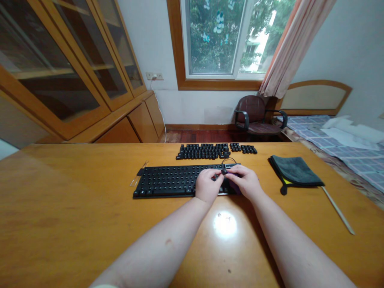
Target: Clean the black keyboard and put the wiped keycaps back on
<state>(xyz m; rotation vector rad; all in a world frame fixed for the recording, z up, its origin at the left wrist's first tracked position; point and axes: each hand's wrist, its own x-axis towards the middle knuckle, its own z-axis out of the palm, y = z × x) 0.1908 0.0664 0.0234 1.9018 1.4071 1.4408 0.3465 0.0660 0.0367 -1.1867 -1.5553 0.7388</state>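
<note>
A black keyboard (pixel 168 182) lies on the table, most of its keycaps off and the bare switches showing. Over its right part, my left hand (pixel 208 185) and my right hand (pixel 245 181) meet with fingertips pinched. Between them is a small black keycap (pixel 224 171), held by both. Something purple that looks like cloth (pixel 234 186) shows under my right fingers. Behind the keyboard, loose black keycaps (pixel 204 152) are set out in rows, with a smaller group of keycaps (pixel 243 149) to their right. My hands hide part of the keyboard's right side.
A folded dark grey cloth (pixel 295 171) lies at the right, with a thin pale stick (pixel 339 210) beside it. A wire keycap puller (pixel 139 173) rests by the keyboard's left end. Past the wooden table (pixel 75 200) stand a chair (pixel 253 116) and a bed (pixel 327 132).
</note>
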